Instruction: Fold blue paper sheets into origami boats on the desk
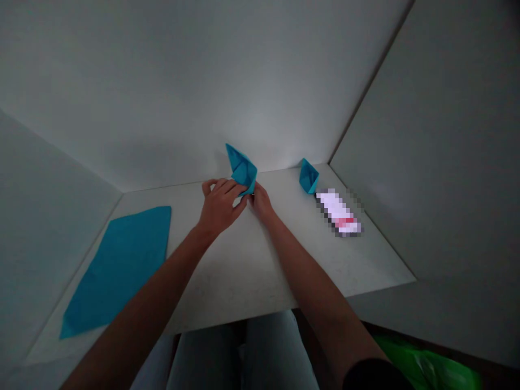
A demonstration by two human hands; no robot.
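Between my left hand and my right hand, a folded teal paper boat stands tilted above the white table. Both hands pinch its lower end, and their fingers hide part of it. A second, smaller-looking teal paper boat rests on the far side of the table, to the right of my right hand. Far to the left of my left hand lies a flat teal sheet.
A pixelated, unreadable white and pink object lies next to the second boat. White walls rise behind and beside the table. My legs show below its front edge, with a green plastic bag low at the right.
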